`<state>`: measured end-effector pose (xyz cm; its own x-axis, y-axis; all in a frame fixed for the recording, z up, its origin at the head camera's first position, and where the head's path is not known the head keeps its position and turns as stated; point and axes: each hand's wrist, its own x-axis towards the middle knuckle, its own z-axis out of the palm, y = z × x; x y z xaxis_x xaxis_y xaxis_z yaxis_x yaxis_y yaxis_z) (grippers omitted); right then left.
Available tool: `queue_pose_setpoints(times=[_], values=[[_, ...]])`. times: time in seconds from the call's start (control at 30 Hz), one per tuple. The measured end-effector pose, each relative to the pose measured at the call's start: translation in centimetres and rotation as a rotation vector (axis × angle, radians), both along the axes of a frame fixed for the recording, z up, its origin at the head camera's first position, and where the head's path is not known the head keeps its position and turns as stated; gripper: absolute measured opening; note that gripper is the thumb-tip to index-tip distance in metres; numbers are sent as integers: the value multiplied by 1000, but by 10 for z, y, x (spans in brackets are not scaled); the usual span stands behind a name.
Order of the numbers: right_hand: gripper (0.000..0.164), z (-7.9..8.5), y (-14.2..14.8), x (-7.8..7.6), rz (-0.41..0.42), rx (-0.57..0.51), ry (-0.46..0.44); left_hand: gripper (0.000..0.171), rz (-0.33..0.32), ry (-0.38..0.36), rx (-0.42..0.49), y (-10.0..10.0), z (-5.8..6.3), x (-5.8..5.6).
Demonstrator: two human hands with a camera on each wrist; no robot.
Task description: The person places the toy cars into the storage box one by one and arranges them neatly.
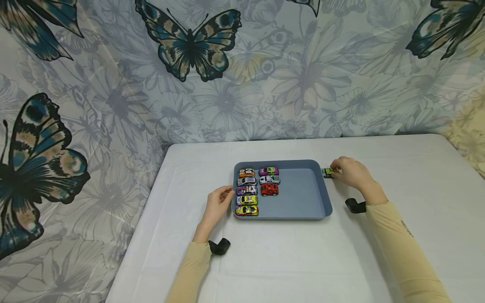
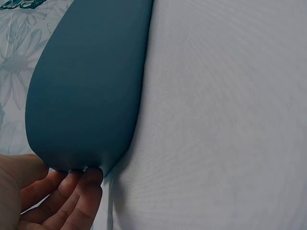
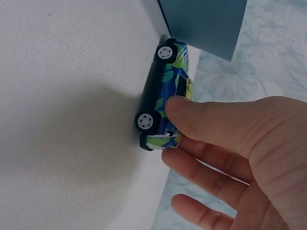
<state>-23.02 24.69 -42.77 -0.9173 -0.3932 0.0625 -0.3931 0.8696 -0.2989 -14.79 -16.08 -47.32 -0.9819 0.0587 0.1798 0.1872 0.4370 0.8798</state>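
My right hand pinches a green-and-blue toy car between thumb and fingers, just outside the right end of a blue-grey tray. In the right wrist view the car's wheels face the white cloth, and its far end lies close to the tray wall. My left hand holds the tray's left end, its bent fingertips against the outer wall and the thumb at the rim. Inside the tray, toy cars stand in two columns at the left: several in the outer one, and a purple, a white and a red car in the inner one.
A white cloth covers the table under the tray. Behind it and at the left hangs a fabric backdrop with butterflies and flowers. Each wrist carries a small black camera, the left one and the right one.
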Motion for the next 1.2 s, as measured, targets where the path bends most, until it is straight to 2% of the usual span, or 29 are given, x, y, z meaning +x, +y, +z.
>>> queue_pose_setpoints(times=[0.43,0.67,1.07,1.2], values=[[19,9,10,6,1,-37,65,27,2,10,-15,1,0,1],[19,22,10,12,-8,-67,164,27,-2,12,-8,1,0,0],[18,43,-16,27,33,-40,273,28,4,2,-19,1,1,0],[17,46,-29,32,68,-37,274,28,2,3,-14,1,2,1]])
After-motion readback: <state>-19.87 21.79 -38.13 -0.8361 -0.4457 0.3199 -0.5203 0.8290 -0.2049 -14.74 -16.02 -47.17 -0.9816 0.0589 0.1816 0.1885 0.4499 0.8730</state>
